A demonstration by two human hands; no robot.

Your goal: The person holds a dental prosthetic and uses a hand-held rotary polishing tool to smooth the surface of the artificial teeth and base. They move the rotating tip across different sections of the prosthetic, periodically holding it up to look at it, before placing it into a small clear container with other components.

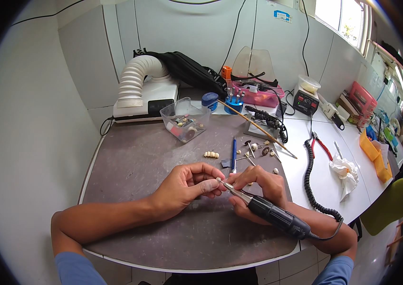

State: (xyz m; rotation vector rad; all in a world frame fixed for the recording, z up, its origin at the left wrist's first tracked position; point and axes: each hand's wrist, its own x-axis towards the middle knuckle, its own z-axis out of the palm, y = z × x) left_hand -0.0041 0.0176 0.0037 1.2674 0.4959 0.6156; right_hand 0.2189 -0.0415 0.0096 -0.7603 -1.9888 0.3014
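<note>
My left hand (185, 186) is closed, with thumb and fingers pinching a small pale piece (219, 179) that looks like a dental crown; most of it is hidden by the fingertips. In my right hand (267, 186) lies a black and silver rotary handpiece (280, 217), gripped like a pen. Its narrow metal tip meets or nearly meets the pale piece; contact cannot be made out. Beyond the hands, a short row of cream-coloured teeth (211, 155) rests on the brown mat (135, 166). A blue-handled tool (234, 153) lies just past my right fingers.
Grinding discs and burs (265, 151) are scattered right of centre. Behind stand a clear plastic box (186, 124), a blue bur holder (234, 103) and a dust extractor (139, 102) with ribbed hose. A coiled black cord (310, 183), red-handled pliers (322, 146) and crumpled tissue (344, 173) lie at right.
</note>
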